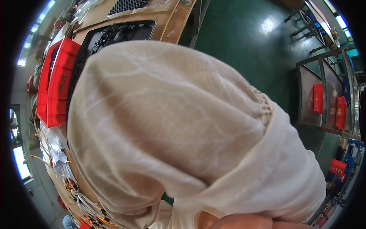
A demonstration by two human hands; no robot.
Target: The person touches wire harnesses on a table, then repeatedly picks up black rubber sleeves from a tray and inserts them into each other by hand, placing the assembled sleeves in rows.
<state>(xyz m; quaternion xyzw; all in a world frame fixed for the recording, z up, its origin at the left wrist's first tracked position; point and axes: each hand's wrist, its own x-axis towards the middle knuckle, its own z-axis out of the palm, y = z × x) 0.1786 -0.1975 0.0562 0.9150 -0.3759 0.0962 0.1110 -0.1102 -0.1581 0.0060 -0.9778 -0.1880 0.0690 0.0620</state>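
A bent arm in a cream, see-through sleeve [171,99] fills most of the view, very close to the camera. A gathered elastic band [264,107] runs across the sleeve, with whiter cloth [267,171] beyond it. Along the bottom edge shows a strip of bare skin [244,221]; which part of the body it is, I cannot tell. No fingers of my left or right hand can be made out. Behind the sleeve, partly covered, lies a black tray [151,28] of small black parts [114,33]. A red bin [63,86] stands beside it.
White cables [82,202] with orange ends lie on the brown workbench [167,36] at lower left. A black grid-like sheet [127,5] rests at the top. Across the green floor [244,45] stand a metal rack [310,95] with red bins [340,112] and wheeled tables [310,24].
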